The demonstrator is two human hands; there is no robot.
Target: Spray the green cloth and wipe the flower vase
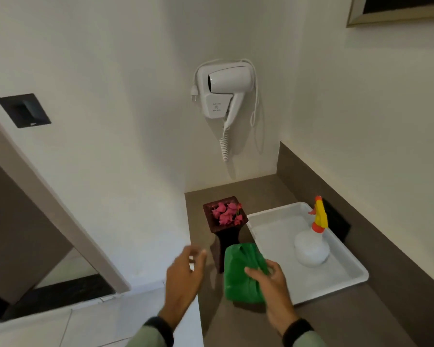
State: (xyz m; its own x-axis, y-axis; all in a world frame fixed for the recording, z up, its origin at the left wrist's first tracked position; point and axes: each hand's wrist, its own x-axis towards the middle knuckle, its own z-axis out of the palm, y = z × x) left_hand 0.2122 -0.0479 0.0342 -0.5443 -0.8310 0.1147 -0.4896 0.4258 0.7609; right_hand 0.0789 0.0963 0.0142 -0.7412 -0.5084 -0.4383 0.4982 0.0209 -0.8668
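A dark brown flower vase (227,236) with pink flowers (226,213) stands on the grey-brown counter (323,319), close to the left edge. My right hand (271,281) grips the green cloth (239,274) and holds it just in front of the vase's lower stem. To the left of the vase hovers my left hand (186,274), fingers apart and holding nothing. A clear spray bottle (311,246) with a yellow and orange trigger head stands in the white tray (346,279) to the right.
A white hair dryer (223,88) hangs on the wall above the counter, its coiled cord dangling. A dark backsplash (361,216) runs along the counter's right side. To the left the counter ends and the floor lies below, beside a door frame (48,196).
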